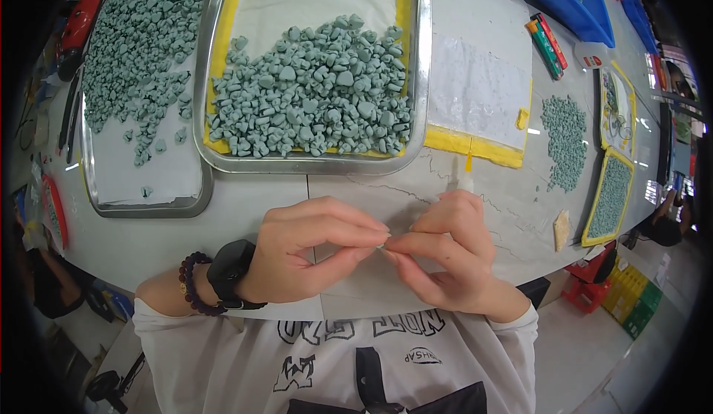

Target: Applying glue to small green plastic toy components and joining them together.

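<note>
My left hand (304, 247) and my right hand (449, 254) meet fingertip to fingertip above the table's near edge. Between them a sliver of a tiny pale green piece (382, 246) shows, mostly hidden by the fingers. Thumb and index finger of the left hand are pinched together there. The right hand pinches at the same spot, and a slim white bottle with a yellow nozzle (468, 164) juts up from its curled upper fingers. Just beyond the hands, a metal tray (312, 165) holds a heap of small grey-green pieces (319, 91).
On the left, another tray (152, 207) carries more such pieces. A yellow-edged white board (475, 80) lies right of the metal tray. Further right are a loose pile of smaller green pieces (566, 143), red and green boxes (548, 46) and a blue bin (575, 5).
</note>
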Demonstrator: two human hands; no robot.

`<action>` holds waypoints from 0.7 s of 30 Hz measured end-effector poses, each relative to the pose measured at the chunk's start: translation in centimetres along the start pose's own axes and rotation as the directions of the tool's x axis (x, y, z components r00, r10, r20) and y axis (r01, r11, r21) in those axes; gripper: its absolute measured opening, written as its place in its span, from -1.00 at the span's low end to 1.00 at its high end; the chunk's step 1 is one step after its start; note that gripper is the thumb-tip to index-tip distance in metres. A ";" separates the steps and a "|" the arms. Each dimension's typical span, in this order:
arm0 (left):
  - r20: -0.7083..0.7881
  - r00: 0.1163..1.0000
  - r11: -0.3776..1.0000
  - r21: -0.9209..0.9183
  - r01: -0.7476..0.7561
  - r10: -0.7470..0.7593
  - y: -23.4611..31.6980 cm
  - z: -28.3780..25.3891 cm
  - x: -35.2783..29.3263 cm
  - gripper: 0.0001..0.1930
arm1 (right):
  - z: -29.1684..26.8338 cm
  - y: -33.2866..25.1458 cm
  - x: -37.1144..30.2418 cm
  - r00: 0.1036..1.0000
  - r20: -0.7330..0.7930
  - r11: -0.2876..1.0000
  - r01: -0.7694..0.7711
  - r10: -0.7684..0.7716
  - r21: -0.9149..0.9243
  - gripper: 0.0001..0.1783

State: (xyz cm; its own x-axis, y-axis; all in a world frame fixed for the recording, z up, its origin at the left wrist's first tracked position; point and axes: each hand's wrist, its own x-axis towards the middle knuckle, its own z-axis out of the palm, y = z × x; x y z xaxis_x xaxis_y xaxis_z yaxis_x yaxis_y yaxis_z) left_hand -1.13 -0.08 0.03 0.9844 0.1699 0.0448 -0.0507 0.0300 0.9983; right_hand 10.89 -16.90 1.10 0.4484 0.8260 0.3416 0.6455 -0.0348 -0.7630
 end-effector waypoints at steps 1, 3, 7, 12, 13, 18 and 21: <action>0.000 1.000 1.000 0.024 -0.003 0.003 0.1 0.0 0.0 -0.74 | 0.0 0.0 0.0 1.000 0.000 1.000 0.000 0.000 0.000 -0.73; 0.002 1.000 0.999 0.048 -0.006 0.006 0.2 0.0 -0.1 -0.74 | 0.2 -0.1 -0.1 1.000 -0.008 0.999 0.012 -0.012 -0.031 -0.73; 0.009 0.999 0.989 0.144 -0.033 0.032 0.2 -0.1 -0.1 -0.75 | 0.6 0.0 -0.3 1.000 -0.015 1.000 0.004 -0.005 -0.026 -0.72; -0.007 1.000 0.995 0.095 -0.021 0.022 -0.1 0.0 -0.1 -0.74 | 0.4 0.0 -0.1 0.999 -0.027 0.998 0.031 -0.033 -0.055 -0.69; -0.008 1.000 0.997 0.072 -0.016 0.016 -0.1 0.0 0.0 -0.74 | 0.4 0.0 -0.1 0.999 -0.027 0.998 0.031 -0.033 -0.055 -0.69; -0.030 1.000 1.000 0.030 -0.004 0.005 -0.3 0.0 -0.2 -0.74 | 0.6 0.1 -0.1 0.995 -0.072 0.994 0.069 -0.075 -0.083 -0.66; -0.026 1.000 0.999 0.045 -0.010 0.011 -0.2 0.0 -0.1 -0.74 | 0.6 0.2 -0.1 0.995 -0.057 0.993 0.079 -0.084 -0.082 -0.65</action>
State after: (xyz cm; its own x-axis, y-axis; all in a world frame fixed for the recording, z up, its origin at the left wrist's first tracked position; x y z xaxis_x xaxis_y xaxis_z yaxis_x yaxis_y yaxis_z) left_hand -1.23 -0.09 -0.13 0.9792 0.1955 0.0551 -0.0531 -0.0158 0.9985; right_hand 10.60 -16.66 0.62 0.4267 0.7929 0.4351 0.7274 -0.0150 -0.6860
